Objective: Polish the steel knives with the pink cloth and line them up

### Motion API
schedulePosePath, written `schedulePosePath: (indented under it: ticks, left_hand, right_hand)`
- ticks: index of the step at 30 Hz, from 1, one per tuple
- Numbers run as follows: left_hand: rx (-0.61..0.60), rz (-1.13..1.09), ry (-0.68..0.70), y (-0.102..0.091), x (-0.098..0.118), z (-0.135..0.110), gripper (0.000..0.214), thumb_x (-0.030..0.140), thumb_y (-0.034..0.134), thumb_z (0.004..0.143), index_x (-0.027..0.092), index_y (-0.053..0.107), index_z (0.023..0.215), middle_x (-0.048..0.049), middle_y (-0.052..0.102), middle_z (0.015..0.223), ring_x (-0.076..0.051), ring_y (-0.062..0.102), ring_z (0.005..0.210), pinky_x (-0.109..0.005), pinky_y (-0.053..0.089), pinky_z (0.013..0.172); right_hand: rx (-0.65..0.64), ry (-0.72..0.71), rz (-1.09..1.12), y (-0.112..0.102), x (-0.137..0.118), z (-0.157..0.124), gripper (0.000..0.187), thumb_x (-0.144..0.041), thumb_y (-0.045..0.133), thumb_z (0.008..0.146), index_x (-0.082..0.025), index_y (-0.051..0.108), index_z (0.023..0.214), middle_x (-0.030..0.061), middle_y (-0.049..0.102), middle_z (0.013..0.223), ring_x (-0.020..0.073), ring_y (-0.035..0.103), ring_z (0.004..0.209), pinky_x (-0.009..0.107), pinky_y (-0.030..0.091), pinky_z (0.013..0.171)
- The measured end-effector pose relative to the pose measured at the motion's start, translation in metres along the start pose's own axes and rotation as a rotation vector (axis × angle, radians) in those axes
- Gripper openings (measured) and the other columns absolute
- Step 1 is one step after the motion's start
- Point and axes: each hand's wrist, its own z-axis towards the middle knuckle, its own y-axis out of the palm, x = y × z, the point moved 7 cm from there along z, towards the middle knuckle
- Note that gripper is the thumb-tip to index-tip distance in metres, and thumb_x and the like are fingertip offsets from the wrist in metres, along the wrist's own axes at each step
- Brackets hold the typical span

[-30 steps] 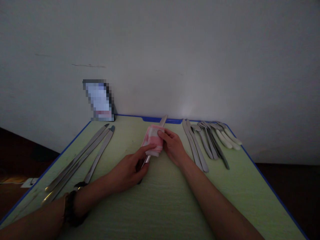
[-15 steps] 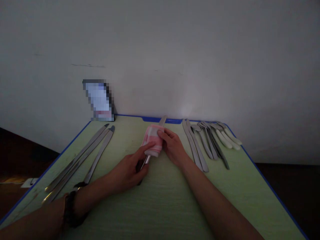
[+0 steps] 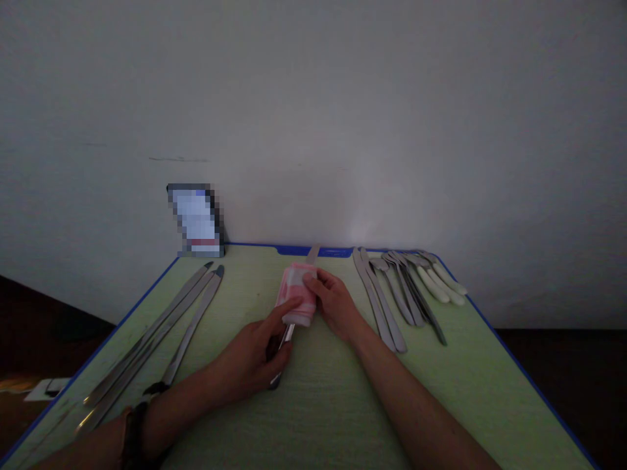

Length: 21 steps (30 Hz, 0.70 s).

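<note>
A table knife (image 3: pixel 313 254) points away from me, its blade tip showing past a folded pink-and-white cloth (image 3: pixel 296 288) that wraps its middle. My left hand (image 3: pixel 252 349) is closed on the knife's handle below the cloth, with the forefinger laid along the cloth. From the other side, my right hand (image 3: pixel 337 301) pinches the cloth between thumb and fingers, around the blade. The part of the blade inside the cloth is hidden. Under my left forearm lies the lower end of another knife (image 3: pixel 196 320).
Two more long knives (image 3: pixel 147 336) lie at the left of the green table (image 3: pixel 333 418). On the right are two knives (image 3: pixel 377 303), several spoons and forks (image 3: pixel 406 287), and white-handled cutlery (image 3: pixel 438 281). A phone (image 3: pixel 198 219) leans against the wall (image 3: pixel 392 117).
The camera view has tilted slightly upward, so everything on the table sits lower in the picture. Both hands keep nearly the same hold on the knife and cloth.
</note>
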Motion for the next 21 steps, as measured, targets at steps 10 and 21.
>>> schedulePosePath:
  ticks: [10, 21]
  left_hand:
    - [-0.013, 0.000, -0.005, 0.0023, -0.0041, 0.0010, 0.064, 0.016, 0.046, 0.084, 0.021, 0.025, 0.145, 0.0096, 0.045, 0.059, -0.009, 0.040, 0.050, -0.020, 0.028, 0.050]
    - [-0.029, 0.026, -0.037, 0.0007, -0.0012, 0.0016, 0.055, 0.016, 0.045, 0.081, 0.020, 0.037, 0.136, 0.0095, 0.044, 0.058, -0.010, 0.040, 0.051, -0.020, 0.029, 0.052]
  right_hand:
    - [0.001, 0.013, 0.025, -0.0001, -0.0007, -0.0002, 0.029, -0.036, 0.076, 0.065, -0.019, 0.071, 0.089, 0.0006, 0.069, 0.078, 0.0151, 0.059, 0.074, 0.028, 0.046, 0.073]
    - [0.019, 0.029, 0.048, -0.0009, 0.0001, -0.0001, 0.029, -0.033, 0.076, 0.065, -0.018, 0.070, 0.089, 0.0004, 0.068, 0.076, 0.0139, 0.057, 0.070, 0.026, 0.044, 0.070]
